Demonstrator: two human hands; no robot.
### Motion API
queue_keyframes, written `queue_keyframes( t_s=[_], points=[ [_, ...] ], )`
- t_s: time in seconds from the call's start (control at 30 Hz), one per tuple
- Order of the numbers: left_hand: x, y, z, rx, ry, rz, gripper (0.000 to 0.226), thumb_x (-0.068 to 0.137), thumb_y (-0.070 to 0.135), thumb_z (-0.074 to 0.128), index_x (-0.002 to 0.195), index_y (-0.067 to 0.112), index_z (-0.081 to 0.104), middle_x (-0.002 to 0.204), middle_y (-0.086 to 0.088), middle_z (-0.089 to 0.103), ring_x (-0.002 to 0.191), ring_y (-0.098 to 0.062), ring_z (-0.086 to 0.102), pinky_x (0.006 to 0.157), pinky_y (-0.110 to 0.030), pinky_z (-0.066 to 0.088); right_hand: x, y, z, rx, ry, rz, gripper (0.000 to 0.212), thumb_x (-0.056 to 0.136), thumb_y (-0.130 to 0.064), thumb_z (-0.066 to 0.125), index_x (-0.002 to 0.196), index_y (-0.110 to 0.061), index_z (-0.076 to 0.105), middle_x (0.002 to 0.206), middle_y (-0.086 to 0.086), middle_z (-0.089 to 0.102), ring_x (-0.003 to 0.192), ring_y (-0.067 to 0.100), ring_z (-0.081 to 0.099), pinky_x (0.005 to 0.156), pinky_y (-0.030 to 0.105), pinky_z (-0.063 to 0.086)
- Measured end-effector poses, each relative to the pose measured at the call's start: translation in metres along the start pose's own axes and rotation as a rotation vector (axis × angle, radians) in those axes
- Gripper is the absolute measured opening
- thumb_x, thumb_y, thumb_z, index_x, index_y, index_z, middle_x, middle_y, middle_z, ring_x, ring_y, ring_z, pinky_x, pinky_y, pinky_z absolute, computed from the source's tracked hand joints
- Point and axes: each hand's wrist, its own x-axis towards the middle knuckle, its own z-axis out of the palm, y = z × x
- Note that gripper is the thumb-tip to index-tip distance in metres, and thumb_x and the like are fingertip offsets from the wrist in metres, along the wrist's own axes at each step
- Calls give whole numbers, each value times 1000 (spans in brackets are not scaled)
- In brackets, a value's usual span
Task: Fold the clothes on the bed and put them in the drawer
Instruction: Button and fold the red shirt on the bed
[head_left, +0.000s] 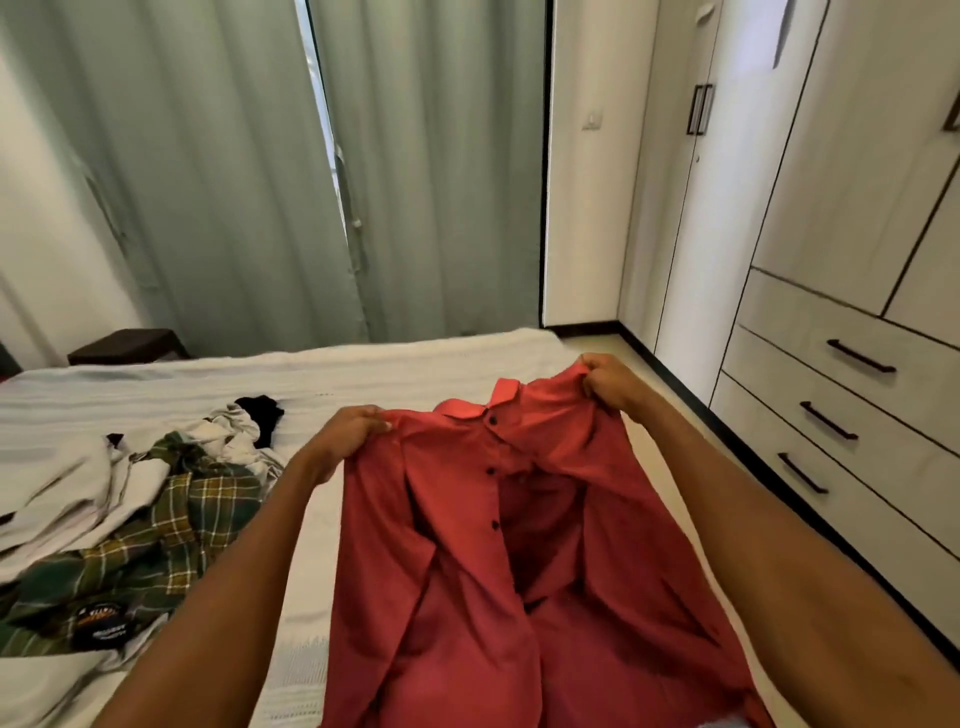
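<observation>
I hold the red shirt (498, 519) up over the bed (363, 374), both arms stretched forward and spread apart. My left hand (348, 431) is curled tight over the shirt's left shoulder seam, knuckles up, thumb against the cloth. My right hand (608, 382) sits higher and farther out, fingers bunched round the other shoulder beside the collar. The shirt hangs between them, front facing me, partly unbuttoned; its lower hem runs out of view, so I can't tell whether it touches the bed. Left of the shirt, a pile of clothes (156, 499) lies on the bed. Right of the shirt stand the drawers (831, 415), closed.
</observation>
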Motion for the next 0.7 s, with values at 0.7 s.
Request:
queue_keyframes(
  t_s=[0.7],
  points=[
    [-49,141,-80,620,548,622,22,91,12,69,110,19,77,104,-13,74,97,-31,68,84,-35,51,-44,-102,-105,-313,121,-261,4,87,-13,67,88,-16,69,96,5,69,90,23,64,75,35,48]
  ],
)
